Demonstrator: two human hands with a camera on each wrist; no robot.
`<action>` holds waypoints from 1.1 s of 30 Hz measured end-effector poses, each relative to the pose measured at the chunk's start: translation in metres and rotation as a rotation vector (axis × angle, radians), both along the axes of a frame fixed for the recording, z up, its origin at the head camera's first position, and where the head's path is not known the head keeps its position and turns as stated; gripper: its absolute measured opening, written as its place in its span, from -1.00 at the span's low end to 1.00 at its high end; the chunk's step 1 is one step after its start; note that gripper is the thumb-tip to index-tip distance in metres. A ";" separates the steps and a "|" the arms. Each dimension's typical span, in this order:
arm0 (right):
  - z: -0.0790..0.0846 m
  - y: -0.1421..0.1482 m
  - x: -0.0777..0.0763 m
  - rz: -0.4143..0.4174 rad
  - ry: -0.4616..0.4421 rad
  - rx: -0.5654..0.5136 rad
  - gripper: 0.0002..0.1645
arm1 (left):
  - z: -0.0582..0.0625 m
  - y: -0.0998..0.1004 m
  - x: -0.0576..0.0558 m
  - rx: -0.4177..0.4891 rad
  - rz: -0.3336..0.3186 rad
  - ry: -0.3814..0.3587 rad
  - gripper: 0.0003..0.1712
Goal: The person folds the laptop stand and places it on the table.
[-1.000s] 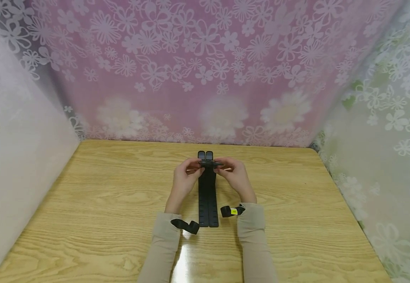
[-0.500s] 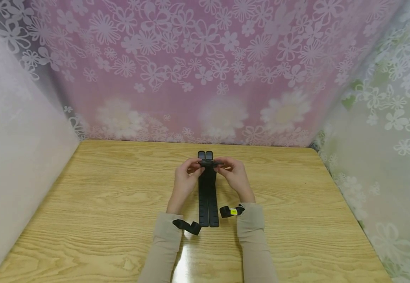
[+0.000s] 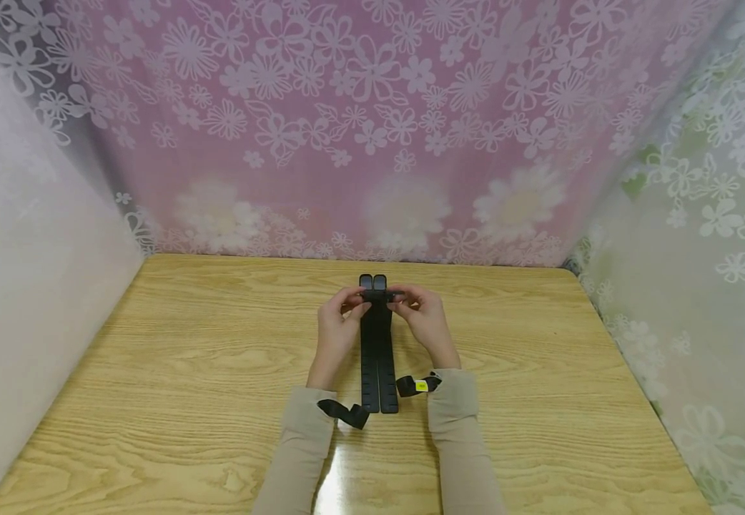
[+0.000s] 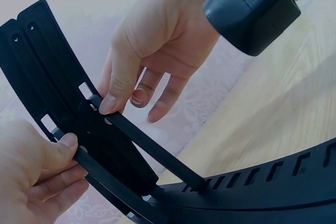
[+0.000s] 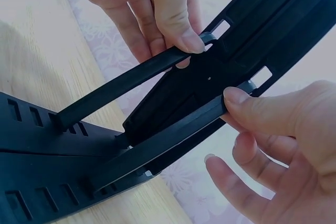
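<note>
A black folding stand (image 3: 379, 390) stands on the table. In the left wrist view its slotted base runs along the lower right and its back panel (image 4: 44, 61) slants upward. Two narrow support arms (image 4: 157, 150) bridge panel and base, their lower ends at the base slots. My left hand (image 3: 339, 325) pinches one arm's upper end between thumb and fingers, close to a square opening in the panel. On the other arm, my right hand (image 3: 425, 325) does likewise, seen closer in the right wrist view (image 5: 294, 124). Whether the arm tops sit in the openings is unclear.
The wooden table (image 3: 186, 372) is enclosed by a pink floral curtain (image 3: 347, 143) behind and pale sheets at both sides. A black wrist camera (image 3: 347, 413) hangs at the left cuff, another (image 3: 414, 386) at the right, both close to the base.
Both wrists have shifted slightly, the left one rightward and the right one leftward. The fingers keep their pinch on the support arms, and the base stays in place.
</note>
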State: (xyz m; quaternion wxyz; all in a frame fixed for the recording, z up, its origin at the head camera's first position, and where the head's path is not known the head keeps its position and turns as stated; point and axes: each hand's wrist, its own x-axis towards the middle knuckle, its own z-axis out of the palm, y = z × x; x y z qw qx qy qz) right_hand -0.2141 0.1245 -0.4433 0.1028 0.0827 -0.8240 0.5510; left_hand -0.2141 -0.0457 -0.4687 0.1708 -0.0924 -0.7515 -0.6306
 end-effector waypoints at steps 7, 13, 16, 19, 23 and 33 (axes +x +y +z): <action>-0.006 -0.001 -0.003 -0.040 0.024 0.022 -0.87 | -0.002 0.007 0.001 0.028 0.051 0.037 -0.72; -0.006 -0.002 -0.003 -0.055 0.039 0.038 -0.95 | -0.003 0.010 0.003 0.040 0.076 0.059 -0.73; -0.006 -0.002 -0.002 -0.058 0.038 0.034 -0.95 | -0.003 0.011 0.004 0.052 0.081 0.061 -0.74; -0.007 -0.002 -0.001 -0.060 0.046 0.027 -0.95 | -0.004 0.013 0.005 0.056 0.085 0.066 -0.74; -0.009 -0.001 0.000 -0.065 0.058 0.011 -0.93 | -0.004 0.014 0.008 0.051 0.096 0.075 -0.75; -0.012 0.000 0.003 -0.071 0.088 -0.004 -0.95 | -0.006 0.018 0.013 0.048 0.121 0.091 -0.77</action>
